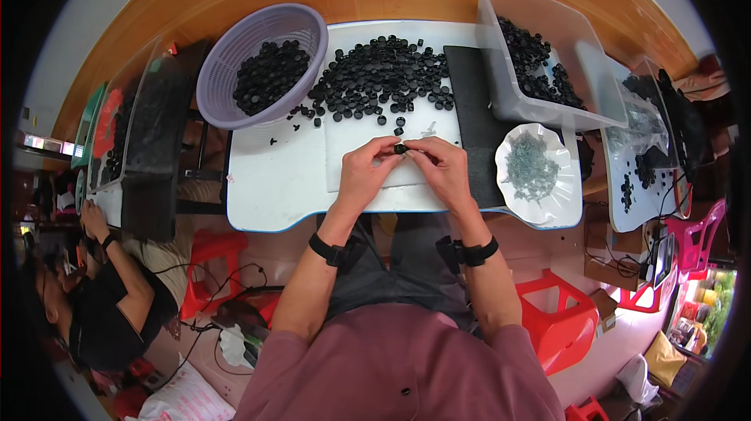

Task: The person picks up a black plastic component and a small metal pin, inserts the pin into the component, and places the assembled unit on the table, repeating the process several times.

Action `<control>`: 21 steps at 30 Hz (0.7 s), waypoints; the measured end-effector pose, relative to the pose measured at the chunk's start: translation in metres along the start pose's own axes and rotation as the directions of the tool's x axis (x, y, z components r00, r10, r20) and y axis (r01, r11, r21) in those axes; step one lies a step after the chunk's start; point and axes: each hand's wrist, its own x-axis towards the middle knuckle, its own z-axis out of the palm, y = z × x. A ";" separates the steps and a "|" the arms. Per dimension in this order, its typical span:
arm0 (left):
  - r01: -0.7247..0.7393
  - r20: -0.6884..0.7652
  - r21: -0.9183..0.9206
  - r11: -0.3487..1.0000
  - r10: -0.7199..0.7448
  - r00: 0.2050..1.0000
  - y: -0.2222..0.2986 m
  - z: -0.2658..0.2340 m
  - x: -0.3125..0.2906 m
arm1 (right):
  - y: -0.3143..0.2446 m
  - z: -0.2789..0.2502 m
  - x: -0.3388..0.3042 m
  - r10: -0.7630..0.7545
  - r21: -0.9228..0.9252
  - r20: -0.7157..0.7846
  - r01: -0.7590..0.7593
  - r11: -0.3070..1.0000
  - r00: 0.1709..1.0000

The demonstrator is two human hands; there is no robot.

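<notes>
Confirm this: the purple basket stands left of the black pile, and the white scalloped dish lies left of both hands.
Not quite: the head view shows the white scalloped dish to the right of both the left hand and the right hand. The purple basket does stand left of the black pile.

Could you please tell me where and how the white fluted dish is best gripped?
Probably pinched at the near rim of the white fluted dish, coming from the person's side: that wavy edge flares outward and looks exposed, whereas the clear plastic bin crowds the far side.
</notes>
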 end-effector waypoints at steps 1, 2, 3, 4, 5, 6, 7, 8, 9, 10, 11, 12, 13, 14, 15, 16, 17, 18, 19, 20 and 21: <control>0.000 0.002 -0.002 1.000 0.000 1.000 0.000 0.000 0.000 | 0.000 0.000 0.000 -0.008 0.007 0.005 0.008 1.000 1.000; 0.006 0.013 0.003 1.000 -0.006 1.000 0.001 -0.001 0.000 | 0.001 0.000 0.000 -0.007 0.005 0.004 0.007 1.000 1.000; 0.012 0.024 0.007 1.000 -0.012 1.000 0.001 0.000 0.000 | 0.002 0.000 -0.001 -0.019 0.008 -0.001 0.019 1.000 1.000; 0.011 0.026 0.007 1.000 -0.011 1.000 0.003 0.001 0.000 | 0.003 0.000 -0.001 -0.032 0.013 -0.007 0.032 0.999 0.999; 0.007 0.018 0.032 0.999 -0.008 1.000 0.005 0.002 0.000 | 0.004 0.000 0.000 -0.032 0.012 -0.008 0.032 0.999 0.999; 0.003 0.011 0.056 0.998 -0.004 1.000 0.006 0.003 0.000 | 0.004 0.000 0.000 -0.035 -0.002 -0.009 0.035 0.999 0.999; 0.002 0.012 0.055 0.998 -0.003 1.000 0.005 0.004 -0.001 | 0.004 0.000 0.001 -0.038 -0.015 -0.009 0.038 0.999 0.999; -0.020 -0.012 0.109 0.994 0.021 1.000 0.003 0.005 -0.002 | 0.003 0.001 0.001 -0.038 -0.016 -0.010 0.038 0.999 0.999; -0.040 -0.035 0.163 0.986 0.046 0.998 0.001 0.006 -0.003 | 0.002 0.002 0.001 -0.042 -0.025 -0.012 0.042 0.999 0.999; -0.040 -0.033 0.162 0.986 0.046 0.998 0.000 0.006 -0.003 | 0.002 0.003 0.001 -0.045 -0.034 -0.014 0.044 0.998 0.999; -0.047 -0.034 0.164 0.985 0.053 0.998 0.000 0.007 -0.004 | 0.002 0.003 0.000 -0.044 -0.035 -0.015 0.043 0.998 0.999; -0.053 -0.034 0.166 0.985 0.060 0.998 -0.001 0.007 -0.004 | 0.003 0.003 0.000 -0.051 -0.036 -0.024 0.051 0.998 0.998; -0.055 -0.035 0.167 0.984 0.061 0.998 -0.002 0.007 -0.004 | 0.004 0.004 0.000 -0.061 -0.036 -0.031 0.060 0.998 0.998; -0.050 -0.028 0.168 0.984 0.055 0.998 -0.002 0.008 -0.004 | 0.006 0.004 0.000 -0.063 -0.035 -0.031 0.062 0.997 0.998; -0.044 -0.022 0.170 0.984 0.049 0.999 -0.003 0.008 -0.004 | 0.007 0.004 0.000 -0.092 -0.061 -0.034 0.089 0.994 0.995; -0.044 -0.023 0.171 0.984 0.049 0.999 -0.002 0.009 -0.004 | 0.007 0.004 0.000 -0.120 -0.087 -0.036 0.116 0.989 0.992; -0.040 -0.025 0.181 0.983 0.046 0.999 -0.001 0.009 -0.004 | 0.007 0.005 0.000 -0.120 -0.086 -0.036 0.117 0.989 0.992; -0.036 -0.026 0.190 0.981 0.042 0.999 0.000 0.008 -0.004 | 0.007 0.005 0.001 -0.167 -0.105 -0.036 0.162 0.981 0.985; -0.036 -0.026 0.190 0.981 0.042 0.999 0.000 0.008 -0.004 | 0.007 0.005 0.001 -0.212 -0.126 -0.037 0.206 0.971 0.977; -0.031 -0.032 0.178 0.984 0.037 0.999 0.000 0.008 -0.004 | 0.007 0.006 0.000 -0.211 -0.126 -0.037 0.205 0.971 0.977; -0.025 -0.038 0.166 0.986 0.032 0.999 0.000 0.008 -0.004 | 0.009 0.008 0.000 -0.275 -0.175 -0.048 0.263 0.949 0.960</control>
